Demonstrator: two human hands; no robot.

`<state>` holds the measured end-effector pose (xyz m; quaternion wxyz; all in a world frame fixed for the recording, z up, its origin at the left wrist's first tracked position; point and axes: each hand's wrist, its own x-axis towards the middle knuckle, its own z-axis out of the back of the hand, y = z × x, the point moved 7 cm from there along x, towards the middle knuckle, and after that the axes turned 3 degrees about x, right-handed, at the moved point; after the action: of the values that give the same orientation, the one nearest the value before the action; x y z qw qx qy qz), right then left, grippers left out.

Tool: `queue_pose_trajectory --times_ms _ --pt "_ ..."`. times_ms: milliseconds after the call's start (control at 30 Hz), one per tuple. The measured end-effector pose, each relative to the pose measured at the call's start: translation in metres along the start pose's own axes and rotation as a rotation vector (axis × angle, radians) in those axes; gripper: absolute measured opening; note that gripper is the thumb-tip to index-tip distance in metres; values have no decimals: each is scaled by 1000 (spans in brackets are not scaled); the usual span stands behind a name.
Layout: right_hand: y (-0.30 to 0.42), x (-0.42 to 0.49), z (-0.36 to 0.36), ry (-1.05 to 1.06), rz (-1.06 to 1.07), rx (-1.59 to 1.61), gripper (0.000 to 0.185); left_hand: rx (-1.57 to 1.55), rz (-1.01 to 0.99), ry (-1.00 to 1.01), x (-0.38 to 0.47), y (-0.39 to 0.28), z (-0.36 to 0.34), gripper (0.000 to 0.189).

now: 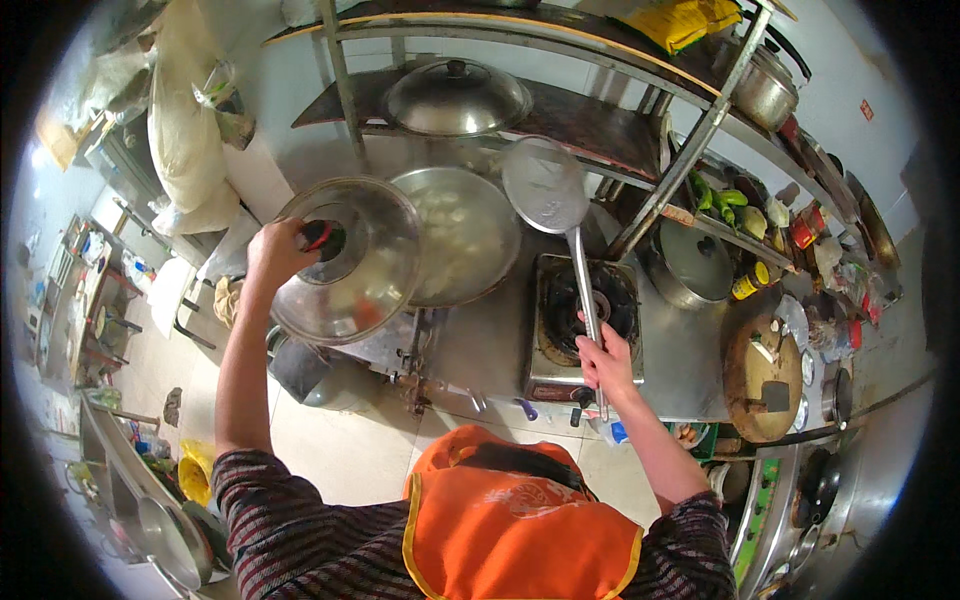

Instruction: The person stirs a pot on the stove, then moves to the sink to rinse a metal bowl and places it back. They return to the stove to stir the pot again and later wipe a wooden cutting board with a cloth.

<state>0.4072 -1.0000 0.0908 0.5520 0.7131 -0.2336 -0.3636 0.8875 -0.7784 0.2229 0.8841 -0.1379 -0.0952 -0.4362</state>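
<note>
My left hand (283, 251) grips the dark knob of a large glass-and-metal lid (375, 247), which hangs to the left of a wide steel wok (501, 270) and overlaps its left rim. Pale, lumpy food (446, 240) lies in cloudy liquid inside the wok, blurred by steam. In my right hand (611, 361) is the handle of a long metal skimmer (546, 187). Its round head is raised beyond a single gas burner (589, 300), just right of the wok. My right hand is over the burner's near edge.
A domed lid (457, 97) rests on the shelf behind the wok. To the right are a lidded pot (688, 262), green peppers (720, 201) and a round wooden chopping board (765, 360). A gas cylinder (349, 382) stands below, at the left. A metal shelf post (675, 172) slants up behind the burner.
</note>
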Motion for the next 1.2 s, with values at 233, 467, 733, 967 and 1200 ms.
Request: queue_pose_trajectory --times_ms 233,467,733,967,1200 --pt "-14 -54 50 -160 -12 428 46 139 -151 113 73 -78 -57 54" --pt "-42 -109 128 -297 88 587 43 117 -195 154 112 -117 -102 53" --pt "-66 -148 197 -382 171 709 38 148 -195 174 122 -129 -129 52" --pt "-82 -164 252 -311 268 801 37 109 -238 189 119 -135 -131 57" --pt "-117 -178 341 -713 280 947 27 93 -77 294 113 -140 -130 64"
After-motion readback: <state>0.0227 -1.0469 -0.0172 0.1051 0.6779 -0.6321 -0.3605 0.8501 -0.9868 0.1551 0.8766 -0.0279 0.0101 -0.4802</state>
